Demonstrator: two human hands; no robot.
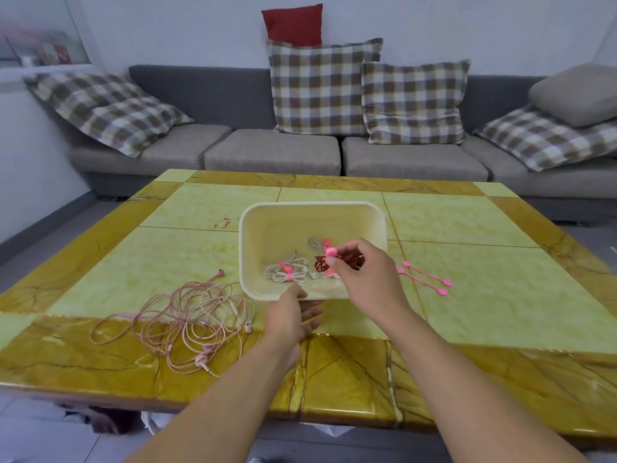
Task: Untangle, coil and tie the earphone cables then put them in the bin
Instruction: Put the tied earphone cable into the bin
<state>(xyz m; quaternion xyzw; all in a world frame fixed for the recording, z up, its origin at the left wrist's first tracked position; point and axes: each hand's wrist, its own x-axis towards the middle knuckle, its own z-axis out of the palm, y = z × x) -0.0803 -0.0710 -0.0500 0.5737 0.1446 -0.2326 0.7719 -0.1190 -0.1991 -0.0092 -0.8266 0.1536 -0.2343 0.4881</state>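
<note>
Right hand (pixel 359 272) pinches a tied dark red cable coil (pixel 340 260) over the cream plastic bin (pixel 312 208); left hand (pixel 293 315), fingers relaxed, sits at its 6 o'clock rim.

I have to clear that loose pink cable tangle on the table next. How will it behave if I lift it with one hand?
The tangle of thin pink earphone cables will probably sag floppily, since its loops sprawl flat on the green and yellow tiled table. It looks light. Overlapping loops may snag, and the earbuds would likely dangle.
</note>
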